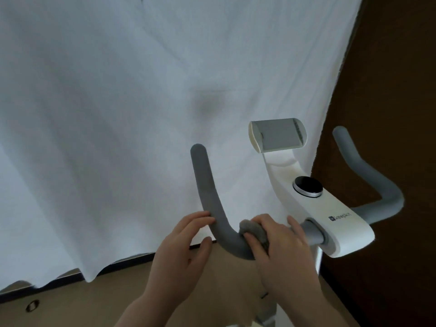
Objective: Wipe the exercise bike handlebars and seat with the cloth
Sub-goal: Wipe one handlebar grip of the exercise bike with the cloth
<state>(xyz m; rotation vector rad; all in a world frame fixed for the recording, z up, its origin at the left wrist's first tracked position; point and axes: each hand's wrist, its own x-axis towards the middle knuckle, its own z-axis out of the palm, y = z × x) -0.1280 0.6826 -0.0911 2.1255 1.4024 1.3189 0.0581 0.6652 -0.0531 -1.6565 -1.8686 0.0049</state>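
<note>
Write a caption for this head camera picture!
Right hand wipes the left handlebar with a cloth; left hand steadies it.

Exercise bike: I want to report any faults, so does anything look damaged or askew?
Nothing stands out. The handlebars look intact, and the right hand presses the cloth on the bar.

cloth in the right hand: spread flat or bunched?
Bunched. The grey cloth shows as a wad between the right hand and the left handlebar, gripped round the bar.

Both hands and forearms are bare (no sleeves, gloves, rings or watch show anywhere).
</note>
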